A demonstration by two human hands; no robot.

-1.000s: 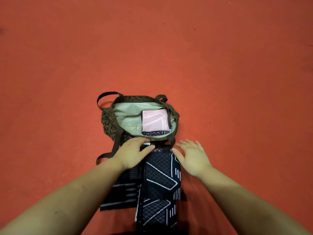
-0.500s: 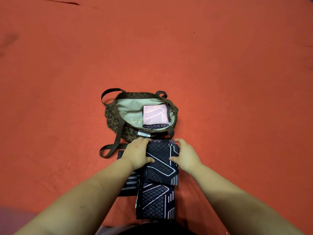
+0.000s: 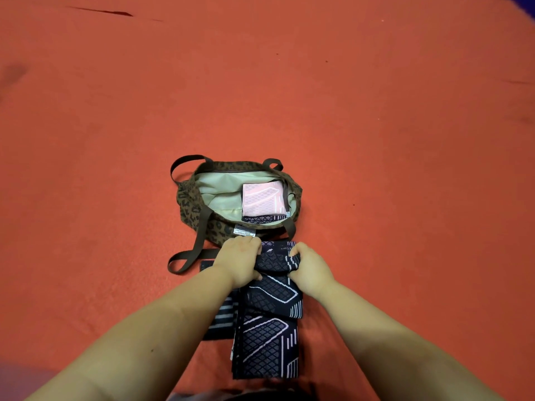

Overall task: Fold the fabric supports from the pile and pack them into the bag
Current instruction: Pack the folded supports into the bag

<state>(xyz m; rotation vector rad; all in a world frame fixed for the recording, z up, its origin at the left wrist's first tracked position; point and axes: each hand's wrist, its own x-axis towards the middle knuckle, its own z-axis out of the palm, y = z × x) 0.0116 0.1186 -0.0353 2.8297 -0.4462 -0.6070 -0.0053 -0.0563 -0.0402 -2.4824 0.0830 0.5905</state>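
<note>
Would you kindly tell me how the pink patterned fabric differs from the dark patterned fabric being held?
The pink patterned fabric lies folded inside the leopard-print bag; the dark patterned fabric sits outside on the red floor, gripped by the left hand and right hand. Both share geometric line patterns.

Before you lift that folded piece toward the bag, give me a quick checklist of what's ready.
1. Both hands gripping: left hand and right hand closed on the dark patterned support: ok.
2. Bag mouth open: ok.
3. Room inside, beside the pink folded piece: ok.
4. Fold finished: cannot tell.
5. Bag strap clear of the path: ok.
</note>
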